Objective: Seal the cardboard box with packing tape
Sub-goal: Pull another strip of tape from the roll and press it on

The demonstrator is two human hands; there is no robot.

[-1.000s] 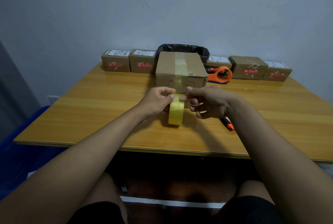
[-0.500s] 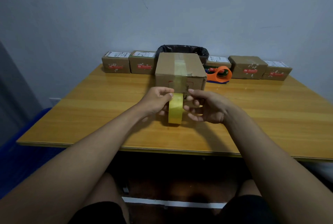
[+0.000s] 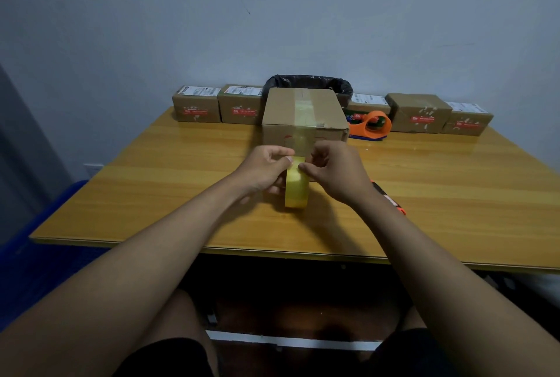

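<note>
I have both grips pinching the yellow tape roll (image 3: pixel 296 187), left hand (image 3: pixel 263 171) and right hand (image 3: pixel 337 171), just in front of the cardboard box (image 3: pixel 304 117); fumbling the free end could let it restick.

No text before me is legible: the white labels and red stickers on the small brown cardboard parcels (image 3: pixel 196 108) along the wall are too blurred to read.
</note>
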